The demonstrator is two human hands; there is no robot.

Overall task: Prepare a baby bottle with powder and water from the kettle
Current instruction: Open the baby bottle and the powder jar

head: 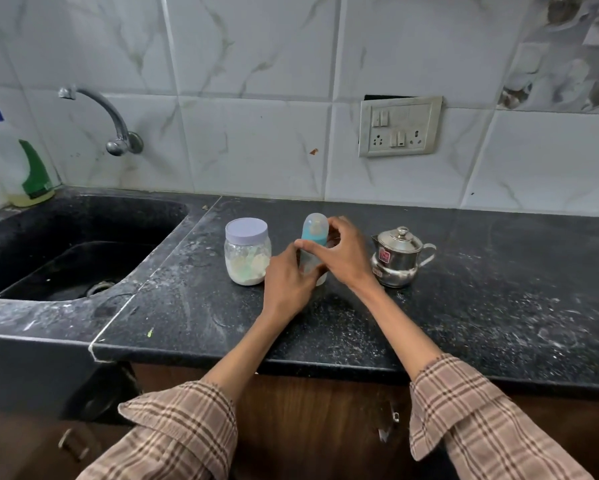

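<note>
The black speckled worktop (464, 289) runs from a dark sink (66, 244) at its left end to bare stone on the right, dusted with pale streaks and backed by white marbled tiles, a wall tap (114, 126) and a socket plate (400, 126). A detergent bottle (24, 168) stands at the sink's back left corner.

Near the worktop's back edge, about midway, stand three things in a row: the powder jar (246, 251) with its lilac lid on, the baby bottle (313, 244) just right of it, and the steel kettle (397, 258), lidded, further right.

The task looks barely begun: jar shut, kettle untouched, the bottle capped and, as far as shows, empty.

The left hand (286, 282) wraps the bottle's body; the right hand (343, 251) closes its fingers at the teal collar, probably to unscrew it.
</note>
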